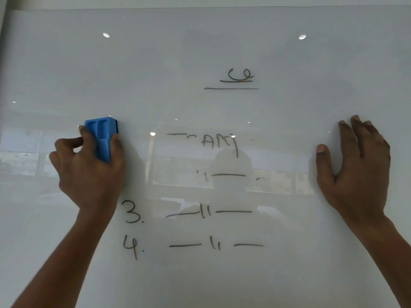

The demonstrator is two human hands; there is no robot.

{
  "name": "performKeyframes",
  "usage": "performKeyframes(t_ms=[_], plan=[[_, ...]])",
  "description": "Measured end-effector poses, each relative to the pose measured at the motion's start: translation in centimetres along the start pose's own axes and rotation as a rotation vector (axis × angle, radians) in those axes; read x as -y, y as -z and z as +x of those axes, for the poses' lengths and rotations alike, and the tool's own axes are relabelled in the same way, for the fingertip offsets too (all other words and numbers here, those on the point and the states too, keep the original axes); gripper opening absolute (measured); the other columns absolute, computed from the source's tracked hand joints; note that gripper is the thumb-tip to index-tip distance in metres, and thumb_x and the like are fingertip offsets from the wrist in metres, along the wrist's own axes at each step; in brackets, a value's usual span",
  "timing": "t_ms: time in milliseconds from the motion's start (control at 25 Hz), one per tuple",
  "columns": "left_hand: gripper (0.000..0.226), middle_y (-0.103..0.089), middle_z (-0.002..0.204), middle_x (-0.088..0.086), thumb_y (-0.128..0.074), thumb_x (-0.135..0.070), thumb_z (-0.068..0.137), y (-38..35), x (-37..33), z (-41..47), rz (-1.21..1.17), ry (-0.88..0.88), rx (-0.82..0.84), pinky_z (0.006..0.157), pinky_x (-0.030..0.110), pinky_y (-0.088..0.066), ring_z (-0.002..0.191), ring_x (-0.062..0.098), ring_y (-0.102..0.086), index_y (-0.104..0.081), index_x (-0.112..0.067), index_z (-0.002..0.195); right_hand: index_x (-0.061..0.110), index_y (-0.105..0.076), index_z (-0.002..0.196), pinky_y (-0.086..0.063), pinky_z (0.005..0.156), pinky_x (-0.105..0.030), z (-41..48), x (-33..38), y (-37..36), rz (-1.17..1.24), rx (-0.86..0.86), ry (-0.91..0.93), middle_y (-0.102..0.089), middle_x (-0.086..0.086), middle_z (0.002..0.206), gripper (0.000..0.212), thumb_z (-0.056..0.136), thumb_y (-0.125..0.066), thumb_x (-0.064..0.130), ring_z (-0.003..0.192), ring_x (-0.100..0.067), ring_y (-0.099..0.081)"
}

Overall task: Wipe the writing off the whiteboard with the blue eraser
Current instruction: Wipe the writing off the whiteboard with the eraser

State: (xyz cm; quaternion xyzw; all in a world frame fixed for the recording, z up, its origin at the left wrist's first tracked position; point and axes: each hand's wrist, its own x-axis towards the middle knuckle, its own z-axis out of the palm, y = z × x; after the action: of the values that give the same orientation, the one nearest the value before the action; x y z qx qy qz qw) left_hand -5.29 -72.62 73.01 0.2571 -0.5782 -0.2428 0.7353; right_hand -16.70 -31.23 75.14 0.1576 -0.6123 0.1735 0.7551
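Whiteboard [222,41], left hand [89,172] gripping eraser [102,138], writing [193,227] beside

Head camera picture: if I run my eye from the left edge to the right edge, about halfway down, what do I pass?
left hand → blue eraser held in it → partly wiped letters on the whiteboard → right hand, open and flat against the board.
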Motion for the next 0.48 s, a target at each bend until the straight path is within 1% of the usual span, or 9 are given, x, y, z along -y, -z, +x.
performKeyframes(t_ms=[80,120,200,240,280,320,360,440,480], plan=[[0.069,-0.055,0.134,0.021,-0.056,-0.054,0.102,-0.5,-1.2,-1.7,-0.011,-0.059,-0.016,0.075,0.056,-0.052,0.126,0.043,-0.05,-0.055,-0.013,0.157,-0.002,-0.049,0.148,-0.032,0.12,-0.059,0.0,0.1,0.0,-0.003,0.0,-0.004,-0.045,-0.026,0.156,0.058,0.105,-0.047,0.038,0.147,-0.042,-0.04],[0.07,-0.058,0.13,0.02,-0.055,-0.054,0.098,-0.8,-2.2,-3.3,-0.033,-0.173,-0.018,0.069,0.049,-0.05,0.119,0.04,-0.053,-0.058,-0.013,0.154,-0.002,-0.049,0.147,-0.032,0.121,-0.059,0.0,0.1,0.0,-0.001,-0.002,-0.002,-0.045,-0.026,0.156,0.058,0.105,-0.047,0.037,0.147,-0.042,-0.04],[0.068,-0.064,0.119,0.02,-0.058,-0.049,0.094,-1.1,-3.5,-7.5,-0.087,-0.564,-0.008,0.062,0.034,-0.043,0.101,0.035,-0.057,-0.065,-0.007,0.148,-0.002,-0.049,0.147,-0.031,0.121,-0.058,0.0,0.0,0.1,0.007,-0.006,0.001,-0.045,-0.027,0.156,0.057,0.105,-0.048,0.036,0.147,-0.043,-0.04],[0.066,-0.068,0.116,0.021,-0.062,-0.046,0.095,-1.2,-3.6,-9.2,-0.104,-0.777,0.003,0.06,0.03,-0.043,0.094,0.031,-0.057,-0.066,-0.003,0.145,-0.002,-0.049,0.147,-0.031,0.121,-0.058,0.0,0.0,0.1,0.011,-0.006,0.003,-0.046,-0.027,0.156,0.057,0.105,-0.048,0.036,0.147,-0.043,-0.04],[0.064,-0.07,0.115,0.022,-0.065,-0.044,0.097,-1.2,-3.4,-9.9,-0.116,-0.925,0.021,0.06,0.029,-0.046,0.091,0.029,-0.057,-0.065,-0.001,0.144,-0.002,-0.049,0.147,-0.031,0.121,-0.058,0.0,0.0,0.0,0.017,-0.004,0.005,-0.046,-0.027,0.156,0.057,0.105,-0.048,0.036,0.147,-0.043,-0.04],[0.063,-0.071,0.116,0.022,-0.066,-0.044,0.098,-1.2,-2.9,-9.5,-0.141,-0.987,0.026,0.06,0.03,-0.051,0.091,0.028,-0.057,-0.064,-0.001,0.144,-0.001,-0.049,0.148,-0.031,0.121,-0.058,0.0,-0.1,0.1,0.021,-0.002,0.011,-0.046,-0.027,0.156,0.057,0.106,-0.048,0.036,0.147,-0.044,-0.041],[0.062,-0.071,0.118,0.021,-0.066,-0.044,0.1,-1.2,-2.0,-8.5,-0.156,-0.949,0.015,0.061,0.033,-0.054,0.094,0.027,-0.056,-0.063,-0.003,0.145,-0.001,-0.048,0.148,-0.031,0.122,-0.057,0.0,-0.2,0.1,0.025,0.0,0.015,-0.045,-0.027,0.156,0.057,0.106,-0.048,0.036,0.147,-0.044,-0.041],[0.062,-0.069,0.122,0.022,-0.064,-0.045,0.1,-0.9,1.1,-5.7,-0.127,-0.672,-0.027,0.067,0.041,-0.057,0.102,0.031,-0.055,-0.065,-0.005,0.147,-0.001,-0.048,0.148,-0.03,0.122,-0.056,0.0,-0.2,0.1,0.03,0.004,0.014,-0.045,-0.027,0.156,0.057,0.106,-0.048,0.036,0.147,-0.044,-0.041],[0.063,-0.066,0.124,0.024,-0.063,-0.046,0.1,-0.4,2.7,-4.0,-0.103,-0.523,-0.04,0.073,0.047,-0.056,0.107,0.035,-0.054,-0.063,-0.005,0.148,-0.001,-0.048,0.148,-0.03,0.122,-0.056,0.0,-0.2,0.1,0.035,0.006,0.009,-0.045,-0.027,0.156,0.056,0.106,-0.048,0.036,0.147,-0.044,-0.04]])
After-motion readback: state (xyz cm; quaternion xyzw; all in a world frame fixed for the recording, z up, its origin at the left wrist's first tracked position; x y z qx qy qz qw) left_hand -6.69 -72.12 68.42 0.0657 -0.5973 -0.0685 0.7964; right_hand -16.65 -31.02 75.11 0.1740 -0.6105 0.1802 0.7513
